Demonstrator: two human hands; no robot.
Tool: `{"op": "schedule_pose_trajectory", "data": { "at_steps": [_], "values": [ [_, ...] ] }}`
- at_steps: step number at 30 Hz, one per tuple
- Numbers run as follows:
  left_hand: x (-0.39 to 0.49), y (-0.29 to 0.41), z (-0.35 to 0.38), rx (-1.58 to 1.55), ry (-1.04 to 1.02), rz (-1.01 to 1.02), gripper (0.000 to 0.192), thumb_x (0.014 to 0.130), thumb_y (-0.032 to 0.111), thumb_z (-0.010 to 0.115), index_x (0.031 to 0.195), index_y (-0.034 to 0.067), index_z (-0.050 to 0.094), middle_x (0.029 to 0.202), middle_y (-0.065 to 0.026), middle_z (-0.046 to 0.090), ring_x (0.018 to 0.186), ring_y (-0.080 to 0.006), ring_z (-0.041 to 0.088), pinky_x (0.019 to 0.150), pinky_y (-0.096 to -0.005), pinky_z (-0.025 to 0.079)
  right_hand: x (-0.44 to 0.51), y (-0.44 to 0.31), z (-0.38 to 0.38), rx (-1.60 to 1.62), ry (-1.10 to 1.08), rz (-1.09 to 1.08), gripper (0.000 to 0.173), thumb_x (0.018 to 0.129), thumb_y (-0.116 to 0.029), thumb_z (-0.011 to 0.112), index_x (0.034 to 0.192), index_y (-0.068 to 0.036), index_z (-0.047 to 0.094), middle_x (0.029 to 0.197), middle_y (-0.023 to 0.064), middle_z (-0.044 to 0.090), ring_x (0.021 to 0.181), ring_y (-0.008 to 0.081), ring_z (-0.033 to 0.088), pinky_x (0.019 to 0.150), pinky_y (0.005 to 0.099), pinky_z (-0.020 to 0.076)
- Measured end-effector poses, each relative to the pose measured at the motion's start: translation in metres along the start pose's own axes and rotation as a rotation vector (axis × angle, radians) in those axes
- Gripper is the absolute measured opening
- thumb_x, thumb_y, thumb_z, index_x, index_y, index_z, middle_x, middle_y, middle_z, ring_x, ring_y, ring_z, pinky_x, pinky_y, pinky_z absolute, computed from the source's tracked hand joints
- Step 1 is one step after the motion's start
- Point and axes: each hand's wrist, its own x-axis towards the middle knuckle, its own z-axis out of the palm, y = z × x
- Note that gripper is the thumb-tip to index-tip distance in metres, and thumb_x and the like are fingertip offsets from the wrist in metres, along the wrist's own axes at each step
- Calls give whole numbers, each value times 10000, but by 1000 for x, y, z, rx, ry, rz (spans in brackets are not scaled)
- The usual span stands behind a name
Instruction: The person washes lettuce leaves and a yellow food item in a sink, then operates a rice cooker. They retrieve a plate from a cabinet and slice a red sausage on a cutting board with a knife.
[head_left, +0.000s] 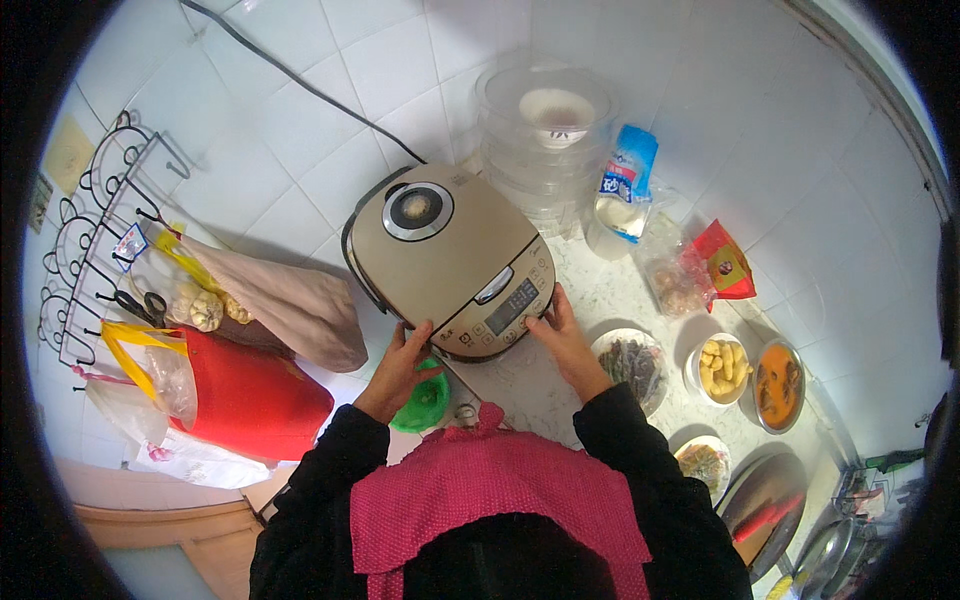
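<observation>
A beige rice cooker (450, 259) with its lid down stands on the marble-patterned counter against the tiled wall. My left hand (401, 367) touches its front left corner, thumb on top near the edge and the other fingers along the side. At the front right corner is my right hand (564, 337), its thumb by the buttons of the control panel and its fingers on the side. Whether the hands bear any of the cooker's weight, I cannot tell. Below my left hand sits a green plastic basket (424, 401). A plate of dark food (634, 367) under clear film lies right of my right wrist.
Stacked clear containers (536, 165) and a sugar bag (626, 184) stand behind. On the right are a bowl of yellow pieces (721, 367), a bowl of orange liquid (780, 386) and a red-handled knife (769, 517). Bags and cloths hang left from a hook rack (105, 232).
</observation>
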Motion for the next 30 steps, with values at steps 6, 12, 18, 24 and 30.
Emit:
{"op": "schedule_pose_trajectory", "data": {
  "at_steps": [6, 12, 18, 24, 30],
  "values": [
    [-11, -18, -3, -42, 35, 0, 942, 864, 444, 637, 1484, 118, 8, 1501, -159, 183, 1375, -435, 140, 1049, -576, 275, -10, -7, 2, 129, -11, 50, 845, 864, -131, 627, 1493, -48, 69, 1534, 82, 169, 1368, 250, 239, 1104, 356, 210],
    [-12, -9, 1, -68, 22, 24, 863, 868, 420, 640, 1472, 134, 94, 1466, -157, 249, 1319, -406, 259, 1028, -539, 324, -6, -3, 5, 79, -2, -2, 803, 862, -136, 639, 1482, -57, 135, 1499, 88, 236, 1318, 243, 312, 1079, 365, 266],
    [1, -6, 4, -10, 26, 32, 812, 868, 447, 631, 1453, 143, 157, 1414, -139, 307, 1262, -356, 337, 999, -499, 372, 0, -1, 8, -75, 44, -99, 768, 832, -180, 694, 1425, -39, 227, 1394, 120, 372, 1286, 271, 363, 1070, 377, 299],
    [-9, 1, 10, 5, 0, 40, 876, 865, 463, 628, 1465, 96, 106, 1439, -161, 265, 1302, -381, 302, 1001, -520, 367, 7, 20, -10, -164, 49, -141, 790, 858, -337, 661, 1453, -54, 226, 1425, 123, 371, 1293, 247, 363, 1059, 425, 285],
    [-19, 5, -8, -56, 171, 33, 1077, 839, 488, 647, 1459, 2, -88, 1489, -214, 195, 1347, -397, 255, 1041, -544, 309, 22, -30, -32, -105, 87, 185, 695, 905, -535, 521, 1424, -103, 358, 1448, 59, 376, 1323, 221, 333, 1036, 486, 263]
  ]
}}
